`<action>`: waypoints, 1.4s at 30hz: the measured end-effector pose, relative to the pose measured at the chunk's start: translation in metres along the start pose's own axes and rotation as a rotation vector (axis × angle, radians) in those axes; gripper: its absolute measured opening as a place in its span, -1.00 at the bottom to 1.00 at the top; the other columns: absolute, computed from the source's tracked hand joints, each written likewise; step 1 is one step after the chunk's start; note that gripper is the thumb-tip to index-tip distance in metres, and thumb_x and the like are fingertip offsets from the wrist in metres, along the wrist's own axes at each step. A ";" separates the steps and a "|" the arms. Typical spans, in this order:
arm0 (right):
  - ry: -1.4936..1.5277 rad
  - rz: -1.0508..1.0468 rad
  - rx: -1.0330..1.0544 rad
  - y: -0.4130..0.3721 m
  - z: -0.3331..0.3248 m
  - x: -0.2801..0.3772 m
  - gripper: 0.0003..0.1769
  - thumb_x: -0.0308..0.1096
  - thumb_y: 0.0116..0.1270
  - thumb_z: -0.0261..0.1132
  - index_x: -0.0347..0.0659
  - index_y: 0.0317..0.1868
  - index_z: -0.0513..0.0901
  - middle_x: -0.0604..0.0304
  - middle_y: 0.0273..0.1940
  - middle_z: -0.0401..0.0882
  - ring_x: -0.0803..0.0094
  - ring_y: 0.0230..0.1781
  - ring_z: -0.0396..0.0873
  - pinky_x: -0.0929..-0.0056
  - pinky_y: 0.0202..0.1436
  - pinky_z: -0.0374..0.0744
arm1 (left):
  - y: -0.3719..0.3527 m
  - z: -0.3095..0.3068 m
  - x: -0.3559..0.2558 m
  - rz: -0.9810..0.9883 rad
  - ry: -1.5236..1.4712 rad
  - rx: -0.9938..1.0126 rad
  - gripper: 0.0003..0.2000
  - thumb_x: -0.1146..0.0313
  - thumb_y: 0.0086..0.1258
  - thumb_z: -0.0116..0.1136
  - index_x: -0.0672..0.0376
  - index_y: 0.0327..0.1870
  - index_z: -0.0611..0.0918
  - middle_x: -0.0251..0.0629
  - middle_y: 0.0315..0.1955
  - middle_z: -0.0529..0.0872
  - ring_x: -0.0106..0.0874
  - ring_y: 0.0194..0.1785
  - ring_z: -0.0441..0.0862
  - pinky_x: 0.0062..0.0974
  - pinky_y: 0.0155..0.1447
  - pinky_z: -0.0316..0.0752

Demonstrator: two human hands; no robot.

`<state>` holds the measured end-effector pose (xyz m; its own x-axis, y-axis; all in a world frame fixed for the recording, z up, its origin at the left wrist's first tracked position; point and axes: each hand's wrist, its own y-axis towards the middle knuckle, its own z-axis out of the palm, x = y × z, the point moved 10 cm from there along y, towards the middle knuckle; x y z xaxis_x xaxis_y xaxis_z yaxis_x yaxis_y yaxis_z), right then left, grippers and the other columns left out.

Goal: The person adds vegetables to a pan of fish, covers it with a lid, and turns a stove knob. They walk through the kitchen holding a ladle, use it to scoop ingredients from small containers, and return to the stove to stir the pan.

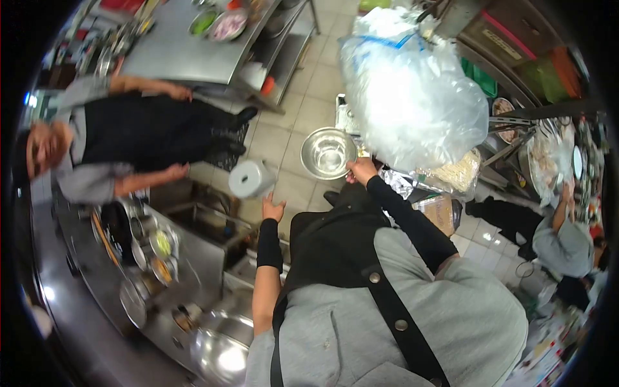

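My right hand [362, 170] grips the rim of a round steel bowl [324, 153] on its right side; the bowl looks empty inside. To the lower left, my left hand [273, 208] holds nothing, its fingers spread apart. Just beyond those fingers a grey round stool [250, 179] with a hole in its top stands on the tiled floor. Right of the bowl is a large clear plastic bag [412, 97] with white contents. Below that bag lies a smaller bag of pale noodle-like food [451, 174].
A co-worker in a dark apron [142, 132] stands at the left. Steel table [180, 51] with bowls is at the upper left. A sink [213, 222] and counter with pans [132, 303] lie lower left. Another person [564, 242] works at the far right.
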<state>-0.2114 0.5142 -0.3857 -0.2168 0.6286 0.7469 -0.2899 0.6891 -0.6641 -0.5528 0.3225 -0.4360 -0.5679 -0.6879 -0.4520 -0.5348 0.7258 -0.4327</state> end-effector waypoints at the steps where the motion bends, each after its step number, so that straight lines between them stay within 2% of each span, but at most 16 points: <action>1: 0.031 0.048 -0.020 0.001 0.003 0.009 -0.70 -0.31 0.24 0.23 -0.49 -0.32 0.57 0.01 -0.51 0.60 0.32 -0.63 0.62 0.43 -0.59 0.58 | 0.025 0.001 0.010 -0.014 -0.014 0.056 -0.27 0.17 0.10 0.42 0.24 0.34 0.47 0.31 0.32 0.37 0.04 0.40 0.34 -0.23 0.45 0.26; 3: 0.083 0.116 0.081 0.013 0.020 0.021 -0.63 -0.26 0.29 0.20 -0.48 -0.12 0.50 0.06 -0.46 0.58 0.39 -0.61 0.58 0.48 -0.56 0.58 | 0.057 -0.006 0.008 -0.046 0.031 0.163 -0.30 0.18 0.11 0.39 0.28 0.31 0.49 0.23 0.29 0.44 0.01 0.38 0.38 -0.23 0.43 0.28; 4: 0.134 0.086 0.037 0.022 0.027 0.025 -0.63 -0.24 0.31 0.18 -0.47 -0.12 0.50 0.07 -0.46 0.58 0.42 -0.62 0.56 0.49 -0.59 0.56 | 0.069 -0.016 0.002 -0.060 0.091 0.210 -0.32 0.19 0.14 0.38 0.29 0.31 0.50 0.14 0.28 0.49 -0.03 0.37 0.40 -0.23 0.43 0.27; 8: 0.154 0.046 -0.120 0.020 0.043 0.097 -0.68 -0.26 0.28 0.20 -0.42 -0.42 0.58 0.11 -0.58 0.59 0.45 -0.65 0.58 0.49 -0.59 0.58 | 0.166 -0.016 0.053 -0.126 0.180 0.319 -0.34 0.21 0.09 0.39 0.34 0.25 0.54 0.16 0.22 0.55 0.02 0.31 0.47 -0.22 0.36 0.37; 10: 0.179 0.051 -0.074 0.033 0.062 0.121 -0.66 -0.23 0.26 0.23 -0.42 -0.21 0.58 0.10 -0.46 0.63 0.48 -0.64 0.54 0.47 -0.61 0.52 | 0.214 -0.020 0.064 -0.154 0.142 0.375 -0.35 0.23 0.11 0.40 0.34 0.25 0.53 0.14 0.22 0.55 -0.01 0.32 0.46 -0.21 0.38 0.35; 11: 0.219 0.034 -0.089 0.040 0.071 0.135 -0.69 -0.24 0.26 0.23 -0.42 -0.29 0.59 0.11 -0.49 0.63 0.47 -0.63 0.57 0.48 -0.60 0.54 | 0.234 -0.025 0.068 -0.289 0.109 0.394 -0.35 0.24 0.11 0.41 0.36 0.24 0.54 0.13 0.22 0.56 -0.02 0.33 0.45 -0.21 0.38 0.34; 14: 0.295 -0.007 -0.131 0.064 0.083 0.188 -0.71 -0.29 0.27 0.25 -0.41 -0.42 0.59 0.13 -0.54 0.61 0.44 -0.60 0.62 0.48 -0.57 0.58 | 0.332 -0.025 0.052 -0.265 0.164 0.510 -0.36 0.23 0.11 0.38 0.36 0.24 0.54 0.16 0.21 0.56 -0.04 0.29 0.50 -0.24 0.37 0.37; 17: 0.377 -0.031 -0.209 0.090 0.077 0.245 -0.74 -0.33 0.30 0.26 -0.44 -0.37 0.59 0.11 -0.54 0.62 0.43 -0.59 0.63 0.50 -0.55 0.59 | 0.408 -0.036 -0.086 0.192 0.262 0.429 -0.39 0.15 0.08 0.31 0.33 0.17 0.60 0.16 0.14 0.60 -0.03 0.24 0.54 -0.18 0.30 0.42; 18: 0.402 -0.057 -0.243 0.098 0.071 0.261 -0.74 -0.33 0.30 0.26 -0.44 -0.37 0.59 0.11 -0.54 0.62 0.43 -0.59 0.63 0.50 -0.54 0.59 | 0.451 -0.007 -0.107 0.258 0.182 0.487 -0.40 0.08 0.12 0.29 0.30 0.16 0.61 0.16 0.13 0.61 -0.01 0.26 0.52 -0.18 0.29 0.42; 19: 0.433 -0.077 -0.278 0.106 0.065 0.275 -0.74 -0.33 0.30 0.26 -0.44 -0.37 0.59 0.11 -0.53 0.62 0.43 -0.59 0.63 0.50 -0.53 0.59 | 0.435 -0.034 -0.200 0.379 0.202 0.471 -0.41 0.01 0.17 0.25 0.26 0.15 0.62 0.19 0.09 0.63 0.03 0.24 0.52 -0.17 0.29 0.42; 20: 0.471 -0.095 -0.315 0.111 0.061 0.287 -0.74 -0.33 0.30 0.26 -0.43 -0.38 0.59 0.11 -0.53 0.62 0.44 -0.59 0.63 0.51 -0.52 0.59 | 0.472 0.003 -0.233 0.641 0.182 0.507 -0.43 -0.01 0.21 0.21 0.26 0.13 0.63 0.18 0.04 0.65 0.07 0.23 0.53 -0.14 0.29 0.41; 21: 0.497 -0.110 -0.387 0.110 0.052 0.305 -0.76 -0.35 0.32 0.27 -0.42 -0.37 0.60 0.12 -0.54 0.62 0.46 -0.59 0.62 0.53 -0.51 0.57 | 0.481 0.006 -0.284 0.677 0.183 0.526 -0.43 0.00 0.21 0.21 0.26 0.14 0.62 0.18 0.03 0.66 0.07 0.21 0.53 -0.14 0.28 0.42; 26: 0.629 -0.192 -0.542 0.126 0.013 0.368 -0.78 -0.36 0.36 0.25 -0.40 -0.32 0.62 0.13 -0.56 0.62 0.49 -0.60 0.60 0.56 -0.52 0.54 | 0.495 0.033 -0.471 0.794 0.295 0.690 -0.44 0.06 0.22 0.21 0.24 0.19 0.60 0.14 0.01 0.68 0.04 0.16 0.58 -0.15 0.23 0.46; 34: 0.743 -0.203 -0.678 0.212 -0.097 0.448 -0.82 -0.39 0.35 0.25 -0.37 -0.35 0.59 0.15 -0.55 0.60 0.50 -0.61 0.59 0.56 -0.53 0.54 | 0.575 0.078 -0.619 0.834 0.653 0.774 -0.44 0.16 0.23 0.21 0.21 0.26 0.56 0.09 -0.02 0.71 0.01 0.08 0.65 -0.16 0.16 0.54; 40: 0.806 -0.329 -0.817 0.275 -0.206 0.528 -0.79 -0.37 0.33 0.26 -0.37 -0.36 0.59 0.17 -0.55 0.60 0.50 -0.62 0.58 0.56 -0.53 0.52 | 0.658 0.019 -0.726 0.557 0.691 0.784 -0.42 0.29 0.22 0.17 0.15 0.34 0.50 0.02 0.02 0.71 -0.09 0.11 0.66 -0.22 0.18 0.56; 42: 0.694 -0.292 -0.910 0.279 -0.239 0.553 -0.79 -0.37 0.34 0.26 -0.38 -0.37 0.59 0.18 -0.56 0.60 0.51 -0.62 0.57 0.55 -0.51 0.51 | 0.700 0.024 -0.760 0.586 0.710 0.736 -0.46 0.22 0.18 0.18 0.16 0.24 0.58 0.06 0.05 0.68 -0.05 0.15 0.62 -0.23 0.27 0.50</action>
<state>-0.1899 1.1403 -0.1661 0.3820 0.2725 0.8831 0.5873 0.6662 -0.4596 -0.4808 1.3531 -0.4140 -0.9520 0.0754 -0.2965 0.2819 0.5929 -0.7543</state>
